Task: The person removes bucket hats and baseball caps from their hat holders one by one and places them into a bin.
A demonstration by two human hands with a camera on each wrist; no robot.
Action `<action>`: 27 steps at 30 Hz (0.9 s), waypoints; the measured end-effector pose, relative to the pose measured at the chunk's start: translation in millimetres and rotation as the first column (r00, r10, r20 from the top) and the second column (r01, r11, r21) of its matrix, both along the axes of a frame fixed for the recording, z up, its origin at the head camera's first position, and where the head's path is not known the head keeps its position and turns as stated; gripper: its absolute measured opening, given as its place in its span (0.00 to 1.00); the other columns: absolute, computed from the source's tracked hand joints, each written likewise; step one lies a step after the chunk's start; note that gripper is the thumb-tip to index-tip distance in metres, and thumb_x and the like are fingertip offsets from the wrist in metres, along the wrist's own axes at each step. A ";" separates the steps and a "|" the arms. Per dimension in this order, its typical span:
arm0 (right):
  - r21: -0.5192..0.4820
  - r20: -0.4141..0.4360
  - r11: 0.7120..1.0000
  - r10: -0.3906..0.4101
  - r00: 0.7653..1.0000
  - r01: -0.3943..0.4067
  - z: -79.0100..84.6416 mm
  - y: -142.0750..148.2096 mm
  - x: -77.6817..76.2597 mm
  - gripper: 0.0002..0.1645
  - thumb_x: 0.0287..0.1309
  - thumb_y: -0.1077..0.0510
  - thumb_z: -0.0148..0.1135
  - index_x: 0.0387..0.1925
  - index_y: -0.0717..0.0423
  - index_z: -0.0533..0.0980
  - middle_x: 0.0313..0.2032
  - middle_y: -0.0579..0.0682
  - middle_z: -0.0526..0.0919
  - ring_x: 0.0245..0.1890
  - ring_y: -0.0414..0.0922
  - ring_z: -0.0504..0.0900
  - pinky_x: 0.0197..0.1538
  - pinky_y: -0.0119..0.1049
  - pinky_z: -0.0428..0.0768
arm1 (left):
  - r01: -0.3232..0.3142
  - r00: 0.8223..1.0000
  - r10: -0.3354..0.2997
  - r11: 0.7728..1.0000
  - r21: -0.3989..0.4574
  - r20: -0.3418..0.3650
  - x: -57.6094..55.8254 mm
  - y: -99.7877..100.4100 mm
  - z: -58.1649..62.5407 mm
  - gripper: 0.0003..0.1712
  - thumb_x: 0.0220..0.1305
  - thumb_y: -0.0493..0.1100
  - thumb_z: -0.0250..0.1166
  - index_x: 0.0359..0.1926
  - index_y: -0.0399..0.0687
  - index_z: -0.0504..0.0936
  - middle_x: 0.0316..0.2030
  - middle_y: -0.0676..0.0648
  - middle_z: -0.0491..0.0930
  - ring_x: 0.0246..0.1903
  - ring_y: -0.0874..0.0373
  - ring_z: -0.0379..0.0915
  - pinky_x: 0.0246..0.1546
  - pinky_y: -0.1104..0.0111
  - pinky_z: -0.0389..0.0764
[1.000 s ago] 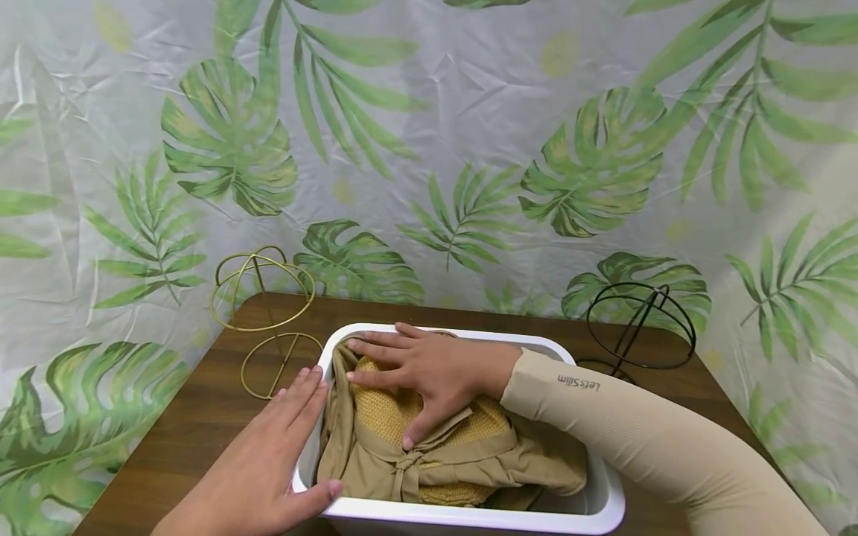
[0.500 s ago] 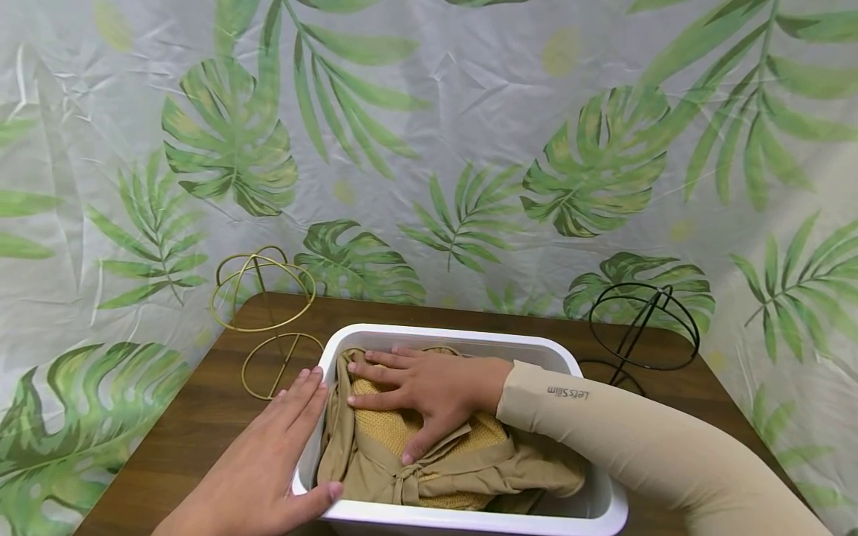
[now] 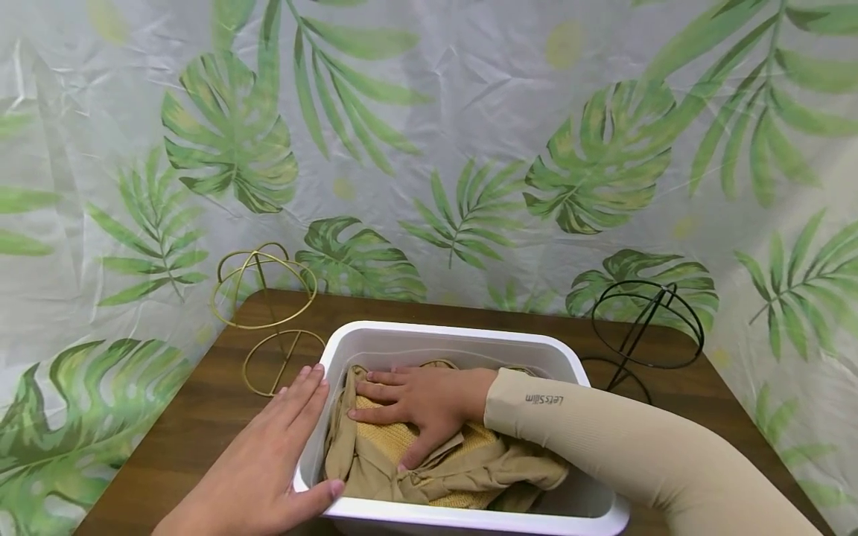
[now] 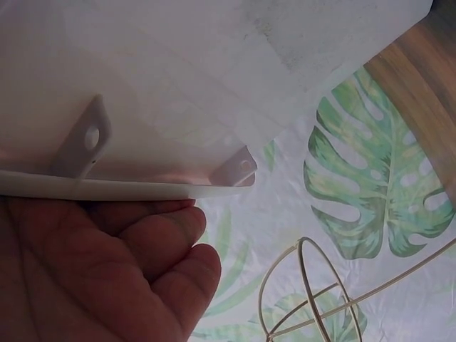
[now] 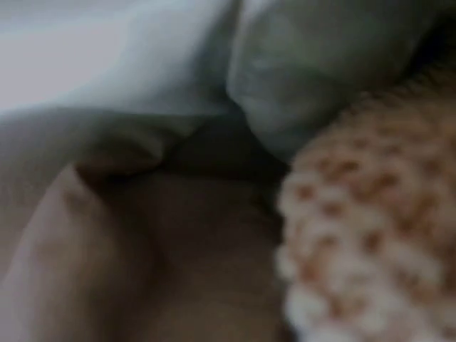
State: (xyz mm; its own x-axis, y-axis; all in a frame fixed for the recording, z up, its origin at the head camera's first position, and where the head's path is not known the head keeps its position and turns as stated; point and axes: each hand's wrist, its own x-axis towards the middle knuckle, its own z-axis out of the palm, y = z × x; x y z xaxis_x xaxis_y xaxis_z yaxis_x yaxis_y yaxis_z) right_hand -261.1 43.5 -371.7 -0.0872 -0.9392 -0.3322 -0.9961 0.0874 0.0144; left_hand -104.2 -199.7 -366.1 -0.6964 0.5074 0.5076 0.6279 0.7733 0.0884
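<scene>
A yellow woven sun hat (image 3: 385, 438) with khaki cloth and a knotted tie (image 3: 405, 487) lies squashed inside a white plastic bin (image 3: 469, 515). My right hand (image 3: 432, 406) presses down on it, palm down with the fingers spread. In the right wrist view the weave (image 5: 363, 221) and folded tan cloth (image 5: 85, 249) sit close up and blurred, and no fingers show. My left hand (image 3: 268, 454) rests against the bin's left rim, its fingers straight and the thumb at the front corner. From the left wrist, its palm and fingers (image 4: 153, 249) appear just under the rim.
A gold wire stand (image 3: 264, 298) rises at the table's back left. Toward the back right is a black wire stand (image 3: 646, 324), partly behind the sleeved right arm (image 3: 603, 424). Behind the brown wooden table (image 3: 201, 417) hangs a leaf-print sheet (image 3: 415, 112).
My right hand has sunk deeper into the bin, pushing the hat down, so more of the bin's back inner wall shows. The left hand stays at the rim.
</scene>
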 end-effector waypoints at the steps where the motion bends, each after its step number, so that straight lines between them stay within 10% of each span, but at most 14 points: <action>1: 0.012 0.001 1.000 -0.004 1.000 0.004 -2.2 0.6 0.3 0.55 0.62 0.22 0.44 0.79 0.35 0.35 0.78 0.48 0.31 0.77 0.49 0.31 0.75 0.49 0.44 | 0.000 1.000 0.000 1.000 0.001 0.006 -0.1 0.8 0.0 0.56 0.60 0.69 0.62 0.71 0.27 0.61 0.73 0.33 0.57 0.73 0.42 0.51 0.72 0.71 0.37; 11: 0.025 -0.045 1.000 0.013 0.999 -0.012 -13.7 -1.0 -0.5 0.54 0.62 0.21 0.42 0.79 0.36 0.34 0.78 0.49 0.33 0.77 0.48 0.33 0.75 0.45 0.44 | -0.010 1.000 0.010 1.000 -0.004 -0.005 -0.5 2.6 0.3 0.56 0.58 0.68 0.63 0.70 0.27 0.63 0.71 0.33 0.59 0.71 0.40 0.55 0.72 0.73 0.36; 27: -0.207 0.087 0.971 -0.108 0.990 0.124 77.5 20.0 -0.5 0.52 0.62 0.24 0.49 0.79 0.41 0.51 0.78 0.51 0.47 0.76 0.44 0.48 0.73 0.41 0.56 | 0.004 1.000 -0.005 1.000 -0.017 -0.023 -1.5 -0.7 -0.2 0.56 0.59 0.69 0.63 0.69 0.26 0.63 0.71 0.32 0.60 0.72 0.42 0.52 0.72 0.72 0.37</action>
